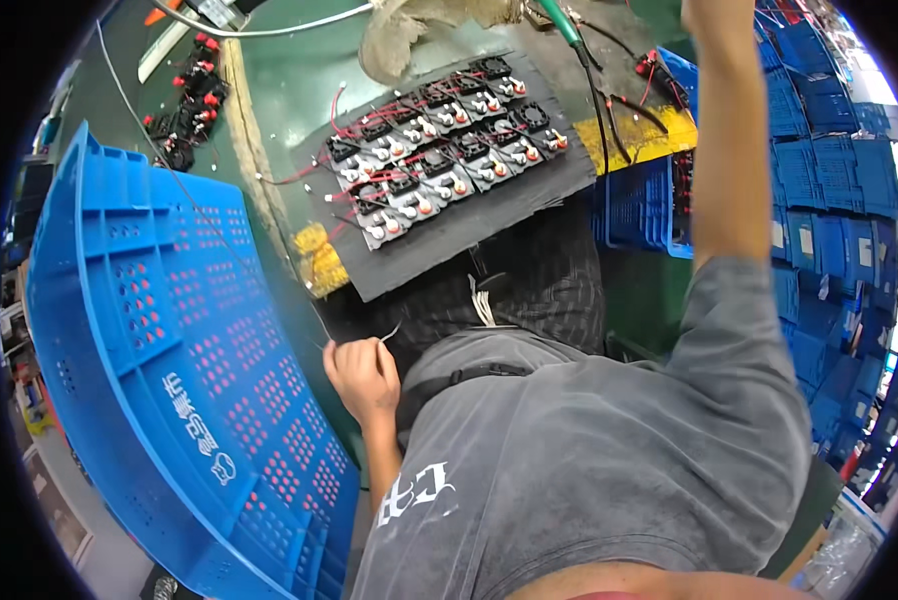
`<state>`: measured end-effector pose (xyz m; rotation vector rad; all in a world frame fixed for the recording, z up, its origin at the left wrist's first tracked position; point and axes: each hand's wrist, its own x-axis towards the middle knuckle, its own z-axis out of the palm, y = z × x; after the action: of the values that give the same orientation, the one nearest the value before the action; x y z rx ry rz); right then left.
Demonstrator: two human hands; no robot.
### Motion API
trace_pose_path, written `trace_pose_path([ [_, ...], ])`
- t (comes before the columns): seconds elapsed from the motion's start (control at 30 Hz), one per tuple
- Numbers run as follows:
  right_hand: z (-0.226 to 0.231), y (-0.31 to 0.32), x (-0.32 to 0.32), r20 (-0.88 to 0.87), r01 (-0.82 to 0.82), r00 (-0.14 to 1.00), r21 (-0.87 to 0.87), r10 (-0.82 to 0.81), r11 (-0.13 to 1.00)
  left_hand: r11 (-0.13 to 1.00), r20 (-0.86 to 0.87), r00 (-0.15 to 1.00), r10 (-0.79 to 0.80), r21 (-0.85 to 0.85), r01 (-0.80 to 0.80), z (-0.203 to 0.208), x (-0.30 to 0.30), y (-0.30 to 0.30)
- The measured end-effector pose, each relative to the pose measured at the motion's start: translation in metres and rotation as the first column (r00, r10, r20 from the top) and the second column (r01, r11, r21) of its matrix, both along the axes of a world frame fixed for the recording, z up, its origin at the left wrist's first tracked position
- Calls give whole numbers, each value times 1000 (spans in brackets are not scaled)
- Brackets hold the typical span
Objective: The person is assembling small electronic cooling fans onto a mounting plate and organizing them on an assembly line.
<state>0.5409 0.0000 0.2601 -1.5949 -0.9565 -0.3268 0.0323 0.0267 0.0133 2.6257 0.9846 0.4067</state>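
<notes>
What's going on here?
A seated person has a bench of small fan units, set in two rows on a dark mat, red and black wires trailing. The left hand is curled near the lap with a thin strand beside its fingers; grip unclear. The right hand is mostly cut off by the top edge, so its hold can't be seen.

Small square black fans (435, 161) sit in two slanting rows on a dark sheet (449, 243) over the worktop (287, 62), white and red-tipped knobs (459, 187) beside them, thin red wires (338, 112) looping loosely; a pale strand (393, 332) shows by the left hand (363, 374)
</notes>
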Motion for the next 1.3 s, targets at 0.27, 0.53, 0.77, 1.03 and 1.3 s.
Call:
trace_pose_path([
  [0.27, -185, -96, -205, -885, -460, 156, 328, 439, 825, 999, 64, 998, 26, 36, -28, -5, -6, 0],
  [0.53, -205, -112, -247, -873, -676, -255, 469, 416, 569, 984, 158, 983, 89, 140, -112, -1, -1, -4],
  [0.77, -213, -132, -211, -858, -717, 80, 303, 507, 627, 983, 194, 979, 64, 155, -95, -13, -2, -8],
  [1.03, -192, -168, -226, -827, -511, -177, 541, 534, 668, 982, 508, 855, 110, 79, -173, 18, 28, 5],
  [1.3, -205, -164, -231, -681, -649, 62, 528, 730, 548, 981, 328, 925, -192, 83, 174, 25, 83, 85],
])
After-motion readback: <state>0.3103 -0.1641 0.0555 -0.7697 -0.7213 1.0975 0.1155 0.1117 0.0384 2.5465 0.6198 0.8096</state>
